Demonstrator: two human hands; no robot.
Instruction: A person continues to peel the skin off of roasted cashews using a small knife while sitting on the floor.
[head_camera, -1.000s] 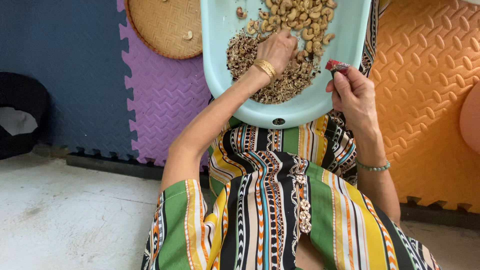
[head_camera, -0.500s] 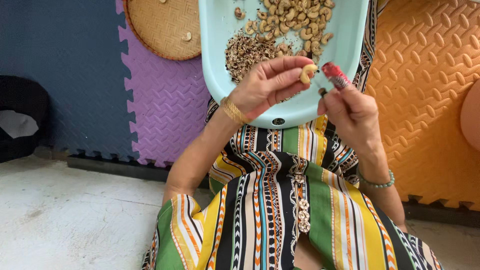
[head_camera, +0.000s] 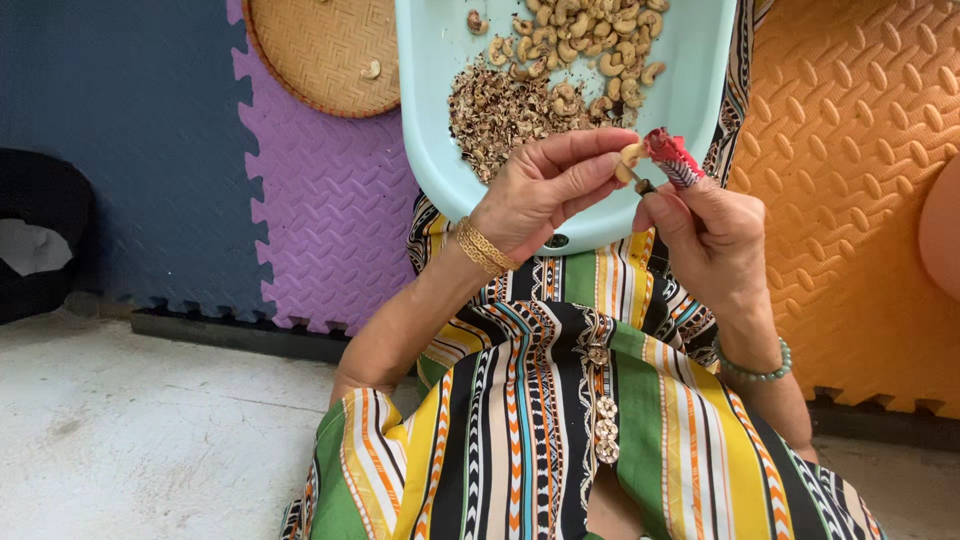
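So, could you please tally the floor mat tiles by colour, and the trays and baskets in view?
Blue mat tiles: 1
Purple mat tiles: 1
Orange mat tiles: 1
Light blue plastic trays: 1
Round woven baskets: 1
Total: 5

Single head view, looking steeply down, close over lap (head_camera: 590, 420)
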